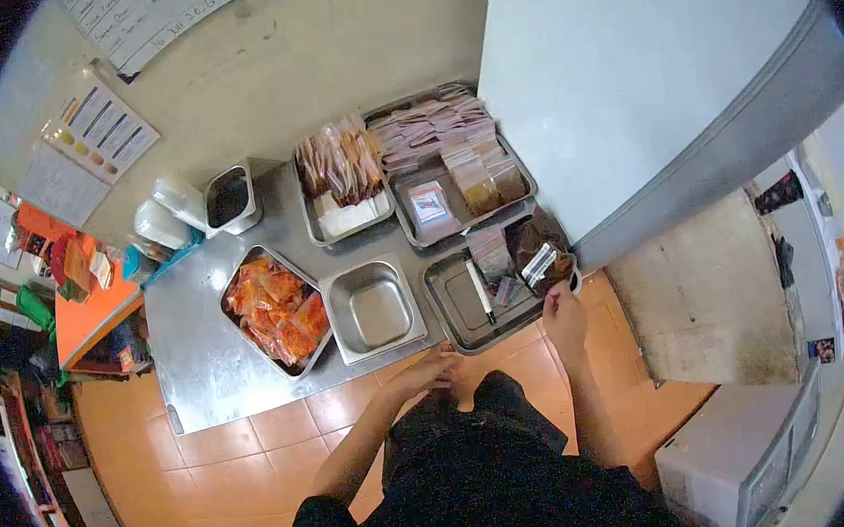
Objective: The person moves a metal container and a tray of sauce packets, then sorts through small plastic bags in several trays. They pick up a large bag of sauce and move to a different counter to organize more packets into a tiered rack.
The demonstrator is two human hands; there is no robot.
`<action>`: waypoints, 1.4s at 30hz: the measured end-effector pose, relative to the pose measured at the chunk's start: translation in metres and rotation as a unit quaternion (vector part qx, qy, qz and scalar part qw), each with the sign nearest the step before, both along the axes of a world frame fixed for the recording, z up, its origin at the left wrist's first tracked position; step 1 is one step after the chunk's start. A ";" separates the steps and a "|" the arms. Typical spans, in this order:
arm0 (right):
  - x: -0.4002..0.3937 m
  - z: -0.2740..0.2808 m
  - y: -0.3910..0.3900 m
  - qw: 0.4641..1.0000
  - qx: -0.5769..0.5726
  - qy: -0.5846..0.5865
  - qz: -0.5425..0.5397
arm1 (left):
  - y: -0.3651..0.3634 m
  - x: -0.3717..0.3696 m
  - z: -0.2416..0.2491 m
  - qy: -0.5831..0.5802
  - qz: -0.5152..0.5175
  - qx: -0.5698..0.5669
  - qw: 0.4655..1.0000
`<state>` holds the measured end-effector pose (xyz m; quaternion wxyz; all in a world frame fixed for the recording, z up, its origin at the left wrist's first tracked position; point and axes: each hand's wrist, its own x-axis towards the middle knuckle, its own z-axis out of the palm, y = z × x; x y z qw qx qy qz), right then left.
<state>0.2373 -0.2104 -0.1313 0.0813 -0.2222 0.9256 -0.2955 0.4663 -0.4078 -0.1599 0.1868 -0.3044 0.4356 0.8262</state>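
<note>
Your right hand (562,313) is reaching over the near edge of the steel tray (456,306) at the right end of the metal table (195,369), and its fingers are touching a small pale, striped packet (540,263) lying on the dark heap (541,243) in the tray's far right corner; whether the fingers are closing on it or only resting there, you cannot tell from this view. Your left hand (438,367) is sitting open-fingered at the table's front edge, just below the empty steel pan (374,308), gripping nothing. The risk, as it looks from here, is that the packet is small and slick-looking and perched on a loose pile right beside the tray rim, so a shallow pinch could be letting it slide off toward the floor or dragging neighbouring sachets with it. The white stick-like piece (481,290) lying in the tray is also near your wrist's path and could be getting knocked. The packet itself is looking flat, light-coloured with darker bands, tilted on the heap, and partly hidden by your fingertips.
</note>
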 end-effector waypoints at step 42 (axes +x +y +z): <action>-0.106 -0.006 -0.095 0.901 -0.055 0.147 0.404 | 0.026 -0.185 -0.021 0.140 0.294 -0.646 0.691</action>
